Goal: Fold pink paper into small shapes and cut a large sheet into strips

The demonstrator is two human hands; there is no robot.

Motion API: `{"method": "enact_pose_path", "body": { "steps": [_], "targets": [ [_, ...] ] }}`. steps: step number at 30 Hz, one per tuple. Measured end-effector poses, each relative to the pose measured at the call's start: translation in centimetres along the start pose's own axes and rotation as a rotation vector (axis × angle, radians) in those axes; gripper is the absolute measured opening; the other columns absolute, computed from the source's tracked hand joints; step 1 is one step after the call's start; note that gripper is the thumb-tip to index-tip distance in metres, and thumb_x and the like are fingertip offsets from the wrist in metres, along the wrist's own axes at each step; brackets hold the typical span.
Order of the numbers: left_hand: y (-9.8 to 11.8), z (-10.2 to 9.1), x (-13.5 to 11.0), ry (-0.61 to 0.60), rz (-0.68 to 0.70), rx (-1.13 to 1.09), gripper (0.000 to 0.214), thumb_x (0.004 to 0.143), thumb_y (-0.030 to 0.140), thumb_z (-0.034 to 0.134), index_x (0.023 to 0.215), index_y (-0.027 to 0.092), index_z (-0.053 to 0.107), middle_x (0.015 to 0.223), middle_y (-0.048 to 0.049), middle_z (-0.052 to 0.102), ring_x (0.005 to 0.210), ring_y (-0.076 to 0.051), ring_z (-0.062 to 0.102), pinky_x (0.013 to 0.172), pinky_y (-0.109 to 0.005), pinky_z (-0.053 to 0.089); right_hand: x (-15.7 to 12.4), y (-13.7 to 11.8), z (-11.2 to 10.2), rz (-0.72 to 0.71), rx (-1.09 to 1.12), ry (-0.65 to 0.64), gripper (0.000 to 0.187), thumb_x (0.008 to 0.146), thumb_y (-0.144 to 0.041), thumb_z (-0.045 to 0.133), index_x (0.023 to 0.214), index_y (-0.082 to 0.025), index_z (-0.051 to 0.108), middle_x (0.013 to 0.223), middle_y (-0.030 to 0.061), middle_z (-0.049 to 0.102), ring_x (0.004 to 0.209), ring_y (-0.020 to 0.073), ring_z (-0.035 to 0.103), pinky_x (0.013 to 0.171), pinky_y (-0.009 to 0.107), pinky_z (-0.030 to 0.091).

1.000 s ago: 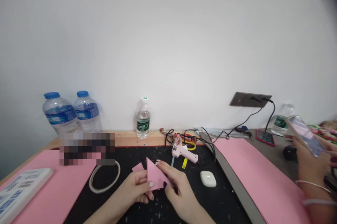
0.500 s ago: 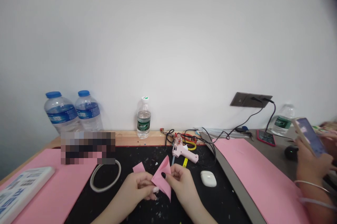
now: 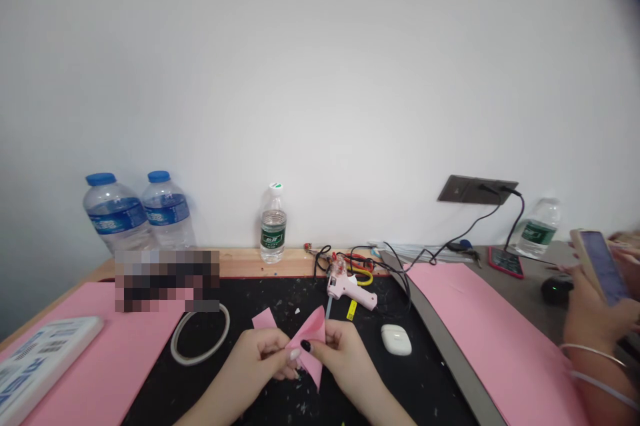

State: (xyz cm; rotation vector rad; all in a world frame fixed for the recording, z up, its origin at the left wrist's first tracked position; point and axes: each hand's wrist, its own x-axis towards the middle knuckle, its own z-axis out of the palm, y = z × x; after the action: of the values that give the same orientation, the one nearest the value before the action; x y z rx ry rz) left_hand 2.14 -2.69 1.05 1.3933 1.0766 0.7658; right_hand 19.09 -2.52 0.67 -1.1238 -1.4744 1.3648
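Observation:
A small piece of pink paper (image 3: 311, 334), curled and folded to a point, is held between both hands above the black mat (image 3: 280, 406). My left hand (image 3: 273, 354) is closed, pinching its left edge between thumb and fingers. From the right, my right hand (image 3: 343, 349) grips the paper too, its dark-nailed thumb pressed on the front face. Just beyond my left hand lies a flat pink paper scrap (image 3: 264, 319). A pale pink glue gun (image 3: 353, 291) rests behind my right hand, beside a yellow tag (image 3: 351, 310).
A roll of tape (image 3: 176, 349) and a white box (image 3: 45, 366) lie left. A white earbud case (image 3: 396, 340) sits right of my hands. Bottles, including a small water bottle (image 3: 273, 229), line the wall. At right, another person's hand (image 3: 590, 306) holds a phone (image 3: 603, 266) over pink sheets (image 3: 480, 326).
Both thumbs have come together on the pink paper, and its upper edge has curled over and dropped slightly. The other person's phone has shifted a little to the right.

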Motion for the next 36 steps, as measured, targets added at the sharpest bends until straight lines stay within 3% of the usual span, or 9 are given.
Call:
{"method": "enact_pose_path", "body": {
  "steps": [2, 7, 17, 36],
  "targets": [
    [-0.21, 0.03, 0.07, -0.003, -0.008, -0.004, 0.028, 0.073, 0.037, 0.06, 0.064, 0.011, 0.063, 0.061, -0.006, 0.071, 0.06, -0.02, 0.067, 0.058, -0.027, 0.052, -0.07, 0.06, -0.03, 0.022, 0.068, -0.041, 0.029, 0.068, -0.039, 0.065, 0.065, -0.01, 0.063, 0.059, 0.0017, 0.06, 0.054, 0.0121, 0.051, 0.052, 0.022, 0.038],
    [-0.31, 0.08, 0.01, 0.0, -0.021, -0.005, 0.023, 0.071, 0.034, 0.062, 0.064, 0.011, 0.063, 0.06, -0.0063, 0.072, 0.059, -0.019, 0.067, 0.057, -0.026, 0.051, -0.16, -0.04, 0.09, 0.044, 0.157, -0.001, 0.021, 0.064, -0.03, 0.071, 0.063, -0.009, 0.065, 0.059, 0.0021, 0.061, 0.05, 0.0097, 0.049, 0.05, 0.02, 0.035],
    [0.02, 0.27, -0.11, -0.007, -0.012, 0.012, 0.024, 0.073, 0.034, 0.059, 0.066, 0.011, 0.064, 0.062, -0.0067, 0.072, 0.06, -0.019, 0.067, 0.058, -0.026, 0.051, -0.02, -0.42, 0.07, 0.022, 0.156, 0.02, 0.02, 0.065, -0.025, 0.069, 0.057, -0.009, 0.061, 0.052, -0.001, 0.055, 0.047, 0.0077, 0.043, 0.047, 0.019, 0.031],
    [0.21, 0.42, -0.16, -0.018, -0.01, 0.013, 0.025, 0.072, 0.034, 0.06, 0.066, 0.01, 0.064, 0.063, -0.0077, 0.071, 0.061, -0.019, 0.067, 0.058, -0.026, 0.05, -0.28, -0.41, 0.17, 0.032, 0.126, 0.017, 0.017, 0.063, -0.024, 0.071, 0.063, -0.008, 0.066, 0.061, 0.0048, 0.065, 0.052, 0.0129, 0.054, 0.05, 0.022, 0.038]
  ]
}}
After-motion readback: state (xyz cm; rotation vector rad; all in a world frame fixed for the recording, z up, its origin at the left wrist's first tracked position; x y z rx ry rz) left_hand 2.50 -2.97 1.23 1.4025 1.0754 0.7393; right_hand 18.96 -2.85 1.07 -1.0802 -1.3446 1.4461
